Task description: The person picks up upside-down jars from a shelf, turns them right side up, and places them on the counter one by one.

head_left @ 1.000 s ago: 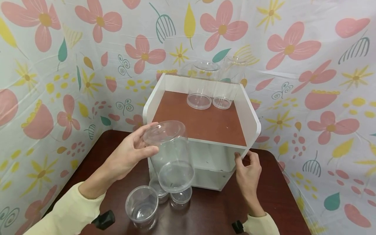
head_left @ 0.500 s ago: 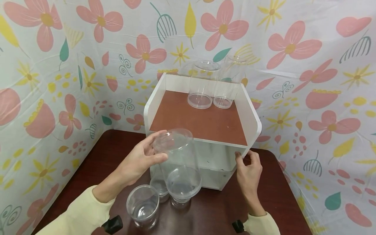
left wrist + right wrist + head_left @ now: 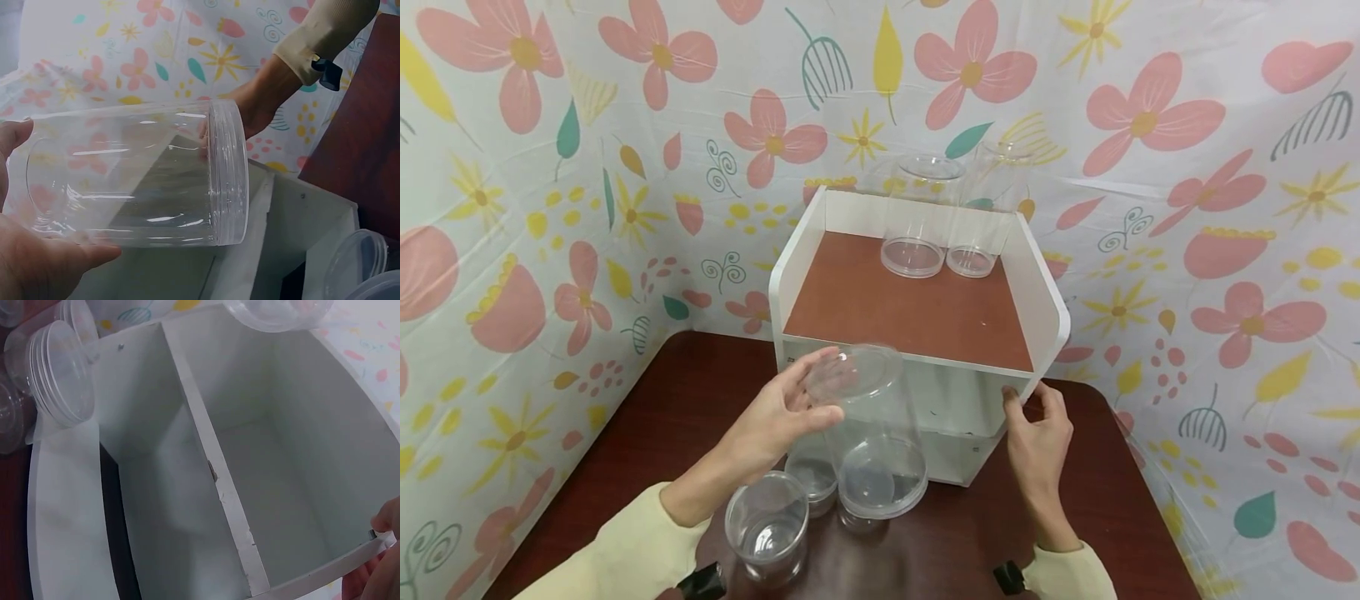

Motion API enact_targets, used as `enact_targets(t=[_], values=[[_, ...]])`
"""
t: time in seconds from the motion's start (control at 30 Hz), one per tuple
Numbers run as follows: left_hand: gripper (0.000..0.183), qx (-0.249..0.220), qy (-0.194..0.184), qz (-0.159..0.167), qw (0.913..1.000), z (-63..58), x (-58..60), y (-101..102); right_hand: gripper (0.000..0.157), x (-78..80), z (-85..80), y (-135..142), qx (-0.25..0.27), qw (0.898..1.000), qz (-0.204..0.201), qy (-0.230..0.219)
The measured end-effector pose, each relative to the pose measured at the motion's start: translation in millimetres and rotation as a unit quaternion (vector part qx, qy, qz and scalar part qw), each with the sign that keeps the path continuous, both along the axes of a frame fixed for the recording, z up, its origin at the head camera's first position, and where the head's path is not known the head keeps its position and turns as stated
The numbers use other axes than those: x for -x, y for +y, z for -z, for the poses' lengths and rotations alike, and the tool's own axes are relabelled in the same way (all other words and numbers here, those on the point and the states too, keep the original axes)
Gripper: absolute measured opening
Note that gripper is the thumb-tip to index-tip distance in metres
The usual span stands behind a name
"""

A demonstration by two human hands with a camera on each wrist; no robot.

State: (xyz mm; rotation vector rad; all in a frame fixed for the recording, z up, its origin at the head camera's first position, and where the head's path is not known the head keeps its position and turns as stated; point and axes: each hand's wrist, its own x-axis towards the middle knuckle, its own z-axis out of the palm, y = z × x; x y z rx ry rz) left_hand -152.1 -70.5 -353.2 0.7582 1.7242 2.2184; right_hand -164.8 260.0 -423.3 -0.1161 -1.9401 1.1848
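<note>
My left hand (image 3: pixel 775 425) grips a large clear plastic jar (image 3: pixel 880 417) near its smooth closed end, thumb on the near side. The jar is tilted, its ridged rim end lower, in front of a small white shelf unit with a brown top (image 3: pixel 857 308). In the left wrist view the jar (image 3: pixel 169 187) lies across the middle, with the ridged rim to the right. My right hand (image 3: pixel 1041 450) pinches the front edge of the unit's right side panel. Part of that hand (image 3: pixel 381 569) shows at the edge in the right wrist view.
Two clear jars (image 3: pixel 913 258) stand at the back right of the brown top. Below the held jar, several clear containers (image 3: pixel 767 533) stand on the dark table (image 3: pixel 940 550). A horizontal board (image 3: pixel 212 462) divides the unit's open front. Flowered cloth (image 3: pixel 662 167) hangs behind.
My left hand has carried the jar to the right and downward, from before the brown top's front edge to lower in front of the unit. My right hand keeps its place.
</note>
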Motion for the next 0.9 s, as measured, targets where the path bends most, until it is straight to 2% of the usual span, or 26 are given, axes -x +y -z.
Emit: enact_targets(t=[0.27,0.37,0.53,0.7,0.9], values=[[0.084,0.011,-0.022,-0.013,0.9996,12.2,1.8,4.8,0.036,-10.6,11.2,3.0,0.045,0.998,-0.034,-0.018],[0.085,0.012,-0.027,-0.016,0.9995,14.5,2.0,5.8,0.038,-18.8,15.8,-1.7,0.072,0.997,-0.040,0.000],[0.087,0.018,-0.033,-0.018,0.9991,17.6,0.8,5.7,0.031,-35.1,22.9,-14.7,0.116,0.991,-0.058,0.045],[0.089,0.025,-0.031,-0.026,0.9989,18.9,0.9,4.9,0.025,-50.8,30.0,-28.8,0.136,0.982,-0.121,0.050],[0.088,0.007,-0.045,-0.029,0.9985,19.8,1.8,5.8,0.032,-62.1,42.2,-42.5,0.116,0.970,-0.209,0.037]])
